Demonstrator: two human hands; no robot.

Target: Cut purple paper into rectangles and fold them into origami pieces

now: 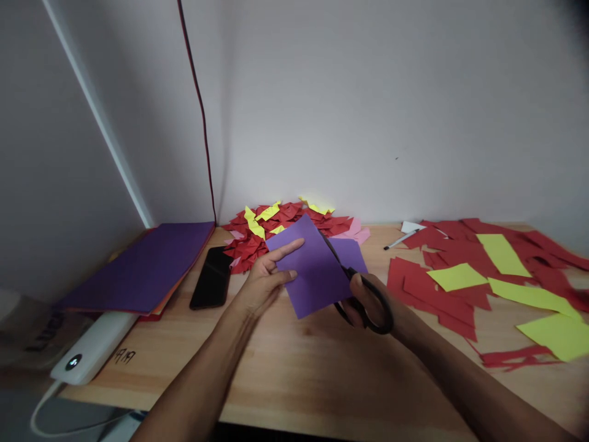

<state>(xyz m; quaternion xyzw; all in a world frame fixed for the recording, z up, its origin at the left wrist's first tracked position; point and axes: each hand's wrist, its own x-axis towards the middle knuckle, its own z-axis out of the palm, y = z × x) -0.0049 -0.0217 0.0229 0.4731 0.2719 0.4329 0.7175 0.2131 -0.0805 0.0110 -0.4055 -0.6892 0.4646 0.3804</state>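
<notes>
My left hand pinches the left side of a purple sheet of paper, thumb and index finger lying on its face. In my right hand is a pair of black-handled scissors, fingers through the loops. Their blades reach up along the right edge of the sheet. A second purple part shows to the right of the blades; whether it is joined to the held sheet I cannot tell. Both hands are above the wooden table.
Behind the hands lies a heap of folded red, yellow and pink paper. Red scraps and yellow pieces spread at right, near a pen. At left are stacked coloured sheets, a phone and a white power bank with a cable.
</notes>
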